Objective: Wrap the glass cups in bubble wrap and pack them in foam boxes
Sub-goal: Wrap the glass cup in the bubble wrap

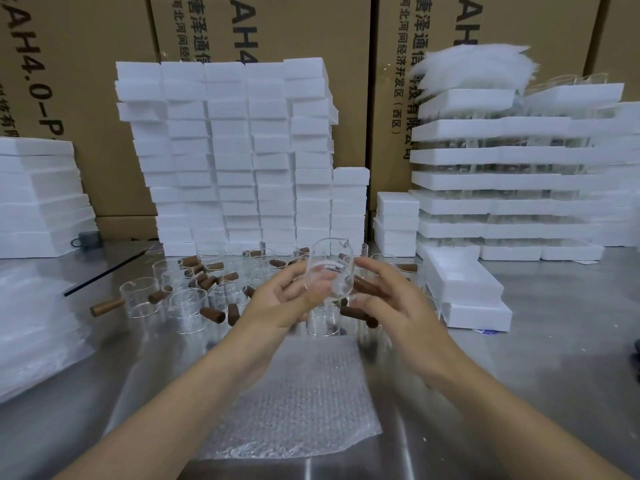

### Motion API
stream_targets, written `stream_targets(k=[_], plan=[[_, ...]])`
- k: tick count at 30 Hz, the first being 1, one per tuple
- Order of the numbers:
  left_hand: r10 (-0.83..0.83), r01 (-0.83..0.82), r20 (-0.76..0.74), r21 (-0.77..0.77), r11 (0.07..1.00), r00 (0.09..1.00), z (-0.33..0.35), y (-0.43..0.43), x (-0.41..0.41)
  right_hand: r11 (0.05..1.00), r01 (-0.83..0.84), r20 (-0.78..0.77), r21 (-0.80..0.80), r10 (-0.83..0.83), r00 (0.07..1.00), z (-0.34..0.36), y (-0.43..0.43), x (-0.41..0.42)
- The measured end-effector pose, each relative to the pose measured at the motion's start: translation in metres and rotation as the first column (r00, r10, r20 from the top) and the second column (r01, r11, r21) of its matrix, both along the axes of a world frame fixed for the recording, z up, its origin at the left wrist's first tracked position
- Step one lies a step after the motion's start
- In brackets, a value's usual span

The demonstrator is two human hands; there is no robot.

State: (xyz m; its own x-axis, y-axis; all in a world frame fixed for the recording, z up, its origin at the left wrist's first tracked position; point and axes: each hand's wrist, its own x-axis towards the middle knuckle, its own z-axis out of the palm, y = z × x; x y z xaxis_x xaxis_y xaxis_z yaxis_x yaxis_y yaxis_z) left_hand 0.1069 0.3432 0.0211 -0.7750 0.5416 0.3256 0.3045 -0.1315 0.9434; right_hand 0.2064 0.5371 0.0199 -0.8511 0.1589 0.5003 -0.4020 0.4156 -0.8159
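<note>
The glass cup (329, 271) is held roughly upright just above the far edge of the bubble wrap sheet (294, 403), with its wooden handle (367, 289) pointing right. The left hand (287, 296) cradles it with curled fingers. The right hand (391, 299) is at the handle, but blur hides whether it grips.

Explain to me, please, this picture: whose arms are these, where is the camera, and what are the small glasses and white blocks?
There is no machine here. The one picture comes from a camera worn on a person's head, looking forward and down, so the two arms are that person's own. The left hand holds a glass cup in the air. The right hand is beside its wooden handle; blur hides whether it grips. A sheet of bubble wrap lies on the metal table below the arms. More cups stand behind. The white blocks are foam boxes, stacked before cardboard cartons.
</note>
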Motion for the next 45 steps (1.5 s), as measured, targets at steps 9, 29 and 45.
stream_targets(k=[9,29,45], plan=[[0.062,-0.103,-0.213,-0.185,0.977,0.975,-0.004,0.002,0.005,0.973,-0.052,0.197,-0.223,0.097,0.976,0.005,0.0,-0.007],[0.141,-0.37,-0.562,-0.317,0.873,0.815,-0.005,-0.005,0.0,0.939,0.127,0.169,-0.318,-0.076,0.983,0.012,-0.003,-0.008],[0.231,-0.456,-0.832,-0.029,0.89,0.504,0.002,-0.002,0.019,0.97,-0.153,0.342,0.188,0.082,0.936,-0.002,-0.008,-0.002]])
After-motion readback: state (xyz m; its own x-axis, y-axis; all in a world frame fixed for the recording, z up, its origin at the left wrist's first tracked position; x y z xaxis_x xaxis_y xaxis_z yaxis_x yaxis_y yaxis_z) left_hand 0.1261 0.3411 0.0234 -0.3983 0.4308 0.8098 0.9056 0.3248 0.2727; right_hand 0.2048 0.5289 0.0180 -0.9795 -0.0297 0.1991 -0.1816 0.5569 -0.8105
